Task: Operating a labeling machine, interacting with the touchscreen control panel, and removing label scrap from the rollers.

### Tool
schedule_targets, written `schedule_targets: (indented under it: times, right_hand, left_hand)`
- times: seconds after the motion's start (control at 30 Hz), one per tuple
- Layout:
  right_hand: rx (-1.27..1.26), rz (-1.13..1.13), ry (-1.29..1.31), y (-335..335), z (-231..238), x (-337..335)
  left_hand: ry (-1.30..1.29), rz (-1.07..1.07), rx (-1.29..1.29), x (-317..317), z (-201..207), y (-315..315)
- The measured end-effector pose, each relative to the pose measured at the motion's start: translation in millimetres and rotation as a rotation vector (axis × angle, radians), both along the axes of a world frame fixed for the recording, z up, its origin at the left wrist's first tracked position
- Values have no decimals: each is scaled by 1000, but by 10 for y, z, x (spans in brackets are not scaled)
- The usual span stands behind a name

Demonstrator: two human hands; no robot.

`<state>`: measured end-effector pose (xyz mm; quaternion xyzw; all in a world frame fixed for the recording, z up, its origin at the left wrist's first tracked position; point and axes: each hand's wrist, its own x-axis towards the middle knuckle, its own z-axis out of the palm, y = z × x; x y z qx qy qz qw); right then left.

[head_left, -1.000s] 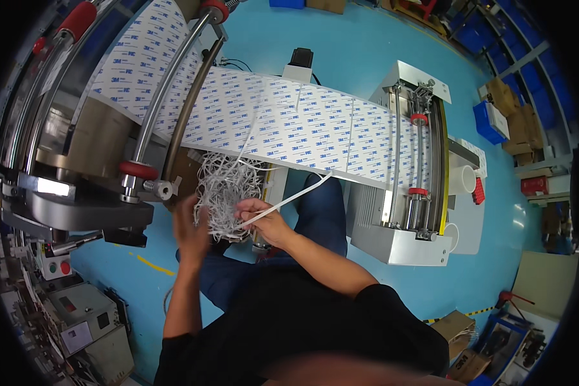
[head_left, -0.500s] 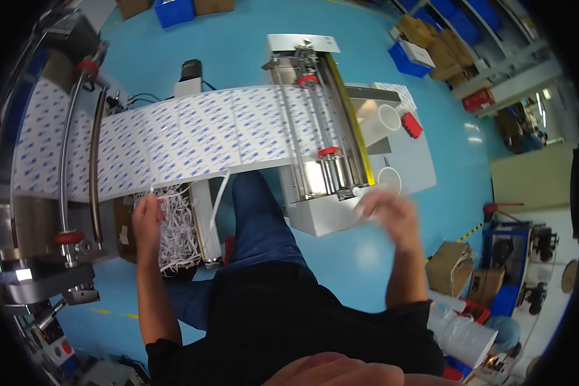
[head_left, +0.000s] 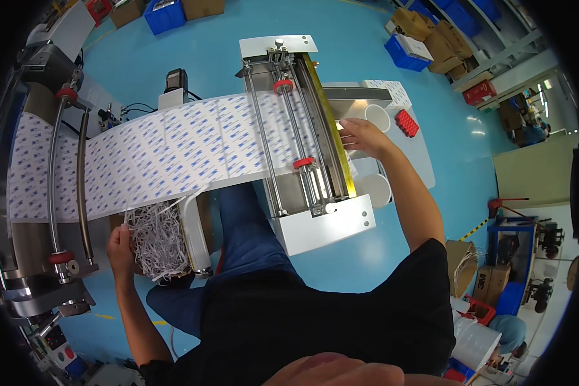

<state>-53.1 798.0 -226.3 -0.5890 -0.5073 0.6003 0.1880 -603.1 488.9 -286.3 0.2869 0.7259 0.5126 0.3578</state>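
Note:
A broad white web of sheet printed with blue marks [head_left: 174, 138] runs from the roller machine [head_left: 58, 193] on the left to the cutter-like roller unit [head_left: 325, 225] in the middle. At the web's near edge my left hand [head_left: 120, 248] is closed, pinching a thin white strip [head_left: 126, 217] at the fingertips. My right hand [head_left: 365, 137] reaches over the far side of the roller unit, its fingers stretched out beside the yellow bar [head_left: 333, 128]. Part of its fingertips is hard to make out against the outlet. Below the web, a box holds shredded white strips [head_left: 157, 244].
Two white round tubs [head_left: 377, 117] and a red block [head_left: 406, 123] stand on the grey table [head_left: 421, 164] at the right. Blue bins [head_left: 405, 55] and cartons line the far floor. A pale roller [head_left: 194, 238] borders the strip box, close to my leg.
My right hand has moved up from the roller unit's near corner to its yellow bar. My left hand has moved left and nearer to me, and the view has shifted.

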Motion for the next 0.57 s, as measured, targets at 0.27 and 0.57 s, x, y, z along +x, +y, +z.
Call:
schedule_targets:
  times: [0.27,0.57]
  right_hand:
    - [80,-274,72,72,-108,330]
    - [491,-274,191,-300,308,731]
  left_hand:
    - [160,-266,-293,-87,247,-660]
    - [82,-100,-115,-125,-44,-991]
